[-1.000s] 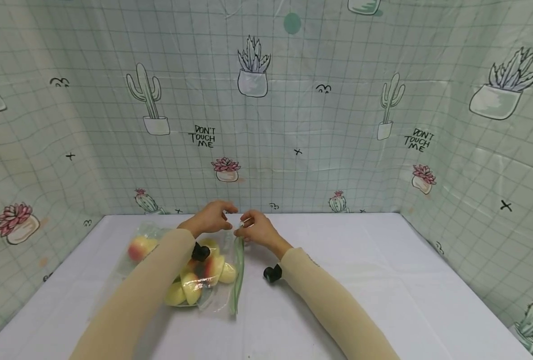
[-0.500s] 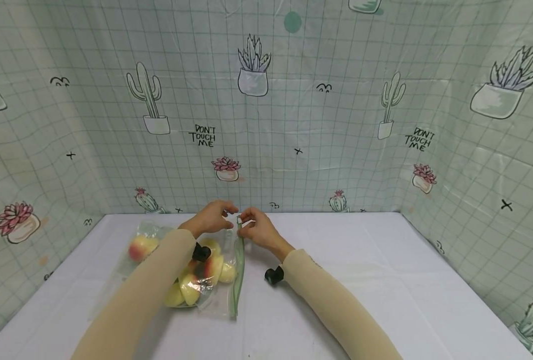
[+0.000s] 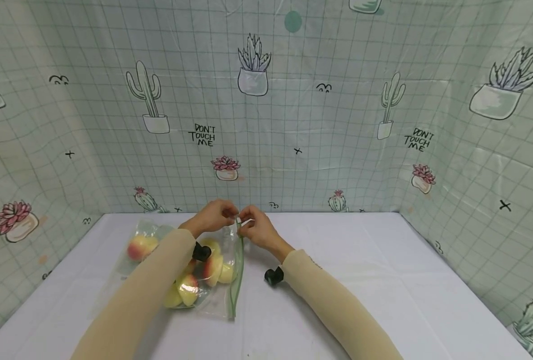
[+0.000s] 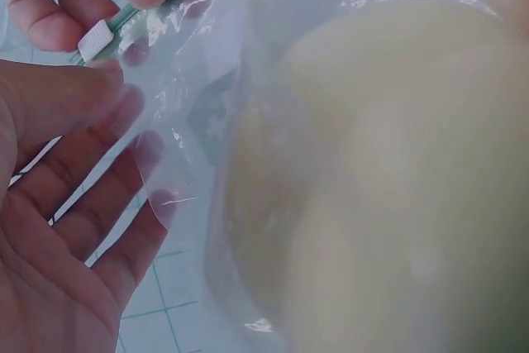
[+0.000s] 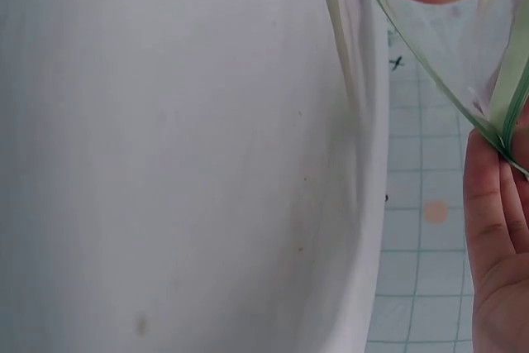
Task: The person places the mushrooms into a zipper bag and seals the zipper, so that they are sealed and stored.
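A clear zip bag (image 3: 219, 302) with a green zip strip (image 3: 236, 287) lies on the table, its strip edge on the right. Yellow-and-red fruit pieces (image 3: 213, 270) show through the plastic. At the strip's far end sits a small white slider (image 4: 96, 40). My left hand (image 3: 214, 216) pinches the bag's far corner beside the slider, the other fingers spread behind the clear film in the left wrist view. From the right, my right hand (image 3: 258, 229) pinches the strip right at the slider. In the right wrist view its fingers (image 5: 486, 196) touch the green strip.
Another yellow-and-red fruit (image 3: 141, 248) lies under clear plastic at the left, partly behind the left sleeve (image 3: 136, 295). A white cloth covers the table (image 3: 352, 280). Patterned curtain walls (image 3: 284, 120) stand at the back and both sides.
The strip's far end rose between my hands, bringing the white slider into sight. My left fingers closed in on that corner from slightly apart. The right hand shifted only slightly.
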The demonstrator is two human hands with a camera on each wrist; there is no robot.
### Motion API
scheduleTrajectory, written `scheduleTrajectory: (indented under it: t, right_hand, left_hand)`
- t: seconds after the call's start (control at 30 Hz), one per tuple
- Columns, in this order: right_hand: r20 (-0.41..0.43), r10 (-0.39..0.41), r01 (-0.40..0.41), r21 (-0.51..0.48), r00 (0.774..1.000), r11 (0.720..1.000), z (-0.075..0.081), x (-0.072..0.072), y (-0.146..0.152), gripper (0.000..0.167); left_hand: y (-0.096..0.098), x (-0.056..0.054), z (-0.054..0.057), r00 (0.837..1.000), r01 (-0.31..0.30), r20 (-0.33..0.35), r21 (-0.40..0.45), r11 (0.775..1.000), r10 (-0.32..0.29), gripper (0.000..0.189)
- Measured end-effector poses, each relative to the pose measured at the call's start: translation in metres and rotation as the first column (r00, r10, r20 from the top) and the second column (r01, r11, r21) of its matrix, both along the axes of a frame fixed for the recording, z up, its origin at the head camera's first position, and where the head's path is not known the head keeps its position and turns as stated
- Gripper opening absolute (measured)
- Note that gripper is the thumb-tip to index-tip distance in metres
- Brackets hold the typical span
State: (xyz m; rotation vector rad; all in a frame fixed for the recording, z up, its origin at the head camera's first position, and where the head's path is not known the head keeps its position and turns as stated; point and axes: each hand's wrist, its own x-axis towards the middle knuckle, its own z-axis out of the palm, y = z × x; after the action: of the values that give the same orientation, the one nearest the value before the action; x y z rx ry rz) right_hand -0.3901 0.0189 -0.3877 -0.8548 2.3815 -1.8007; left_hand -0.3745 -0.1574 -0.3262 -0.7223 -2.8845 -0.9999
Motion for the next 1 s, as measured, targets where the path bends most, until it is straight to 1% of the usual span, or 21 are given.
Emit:
scheduleTrajectory:
  t: [0.17,0.27,0.5,0.77,1.0]
  right_hand:
    - [-0.061,-0.039,0.041,0.045,0.997,0.998,0.0027,0.0036,-0.0007,0.025]
    - [-0.100,-0.059,0.065,0.049,0.993,0.997,0.0030,0.0047,-0.0015,0.019]
    - [-0.091,-0.057,0.056,-0.007,0.994,0.998,0.0029,0.0044,-0.0012,0.014]
    - [-0.109,-0.053,0.053,-0.002,0.993,0.999,0.0041,0.0048,-0.0012,0.014]
    - [-0.120,-0.045,0.044,-0.010,0.992,0.999,0.0063,0.0074,-0.0009,0.015]
  left_hand:
    - [0.0004,-0.0004,-0.0008,1.000,-0.006,-0.014,0.022,1.000,0.006,0.015]
    - [0.0013,-0.0008,-0.0011,1.000,-0.008,-0.022,0.024,1.000,0.009,0.013]
    - [0.0030,0.0000,0.0005,1.000,-0.015,-0.022,0.042,0.999,0.016,0.010]
    - [0.0036,0.0017,0.0010,1.000,-0.022,0.000,0.072,0.997,0.022,0.008]
    - [0.0024,0.0036,0.0030,1.000,-0.027,0.009,0.069,0.997,0.026,0.006]
